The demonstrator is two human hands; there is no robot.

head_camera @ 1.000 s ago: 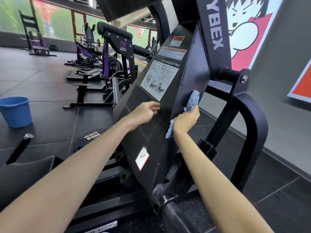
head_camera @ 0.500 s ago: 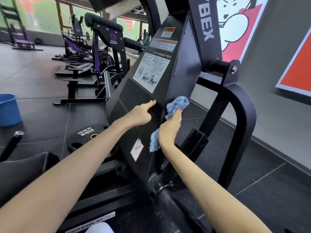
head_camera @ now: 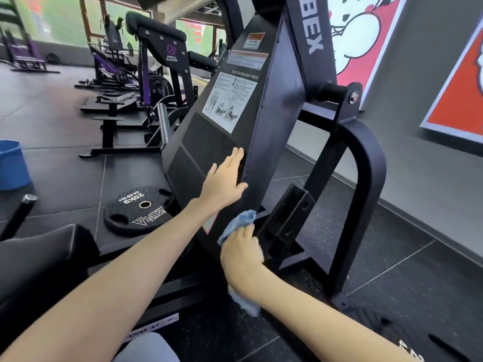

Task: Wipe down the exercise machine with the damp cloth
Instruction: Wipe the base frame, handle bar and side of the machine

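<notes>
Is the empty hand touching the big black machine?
Touching. The head view shows the left hand lying flat, palm down, on the machine's black panel.

Crumpled blue cloth [head_camera: 241, 220] against black machine [head_camera: 274, 105]

The exercise machine [head_camera: 277, 105] is black with white lettering and a white instruction label [head_camera: 230, 100]. The cloth [head_camera: 241, 222] is light blue. A blue bucket [head_camera: 11, 167] stands far left. The weight plate [head_camera: 138, 210] is black with white print. The floor [head_camera: 392, 262] is dark grey, speckled.
</notes>
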